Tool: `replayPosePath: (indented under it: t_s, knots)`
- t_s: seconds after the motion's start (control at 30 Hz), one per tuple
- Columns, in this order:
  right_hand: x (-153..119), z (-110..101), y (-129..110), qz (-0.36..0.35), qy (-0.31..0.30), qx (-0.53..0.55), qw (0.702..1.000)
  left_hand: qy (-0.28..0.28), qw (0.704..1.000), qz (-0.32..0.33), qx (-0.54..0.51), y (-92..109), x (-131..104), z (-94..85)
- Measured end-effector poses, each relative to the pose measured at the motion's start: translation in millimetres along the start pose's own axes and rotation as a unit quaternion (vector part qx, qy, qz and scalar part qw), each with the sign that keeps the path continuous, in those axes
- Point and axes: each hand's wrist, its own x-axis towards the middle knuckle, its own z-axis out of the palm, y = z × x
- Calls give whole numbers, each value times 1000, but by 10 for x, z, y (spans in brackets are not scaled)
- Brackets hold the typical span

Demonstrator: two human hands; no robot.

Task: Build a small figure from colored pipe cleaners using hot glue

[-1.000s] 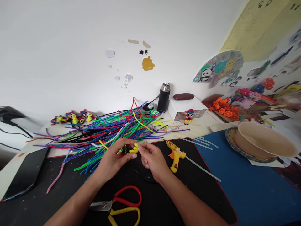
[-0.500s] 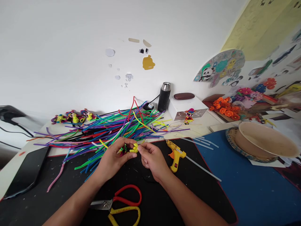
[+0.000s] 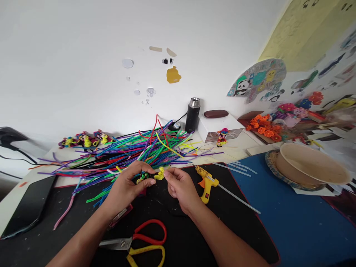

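Note:
Thumb and fingers of my left hand [image 3: 126, 186] close around a small pipe-cleaner figure [image 3: 144, 176] with green, dark and yellow parts; much of it is hidden. A curled yellow pipe-cleaner piece [image 3: 160, 173] is pinched at its right end by my right hand [image 3: 181, 187], just beside the left fingertips. Nearer me on the black mat [image 3: 189, 237] lie scissors [image 3: 150, 227] with one red and one yellow handle, their blades pointing left. The yellow glue gun [image 3: 207, 182], a clear glue stick in its back, rests right of my right hand.
Many coloured pipe cleaners [image 3: 133, 146] are heaped behind my hands. Finished figures [image 3: 85, 140] stand back left, and another figure [image 3: 222, 137] stands before a white box [image 3: 236, 124]. A black flask [image 3: 193, 115], a phone [image 3: 29, 205] and a large bowl [image 3: 314, 163] are around.
My left fingers have drawn back left, and the yellow piece now sits between the hands in the right pinch. A red and pink item shows beside my left wrist.

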Motion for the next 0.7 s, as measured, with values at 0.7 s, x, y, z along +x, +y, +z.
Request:
replayPosePath:
  t_s: [0.7]
  knots:
    - [-17, 28, -4, 6, -16, 7, 1000, -13, 999, 24, 34, 58, 1, -6]
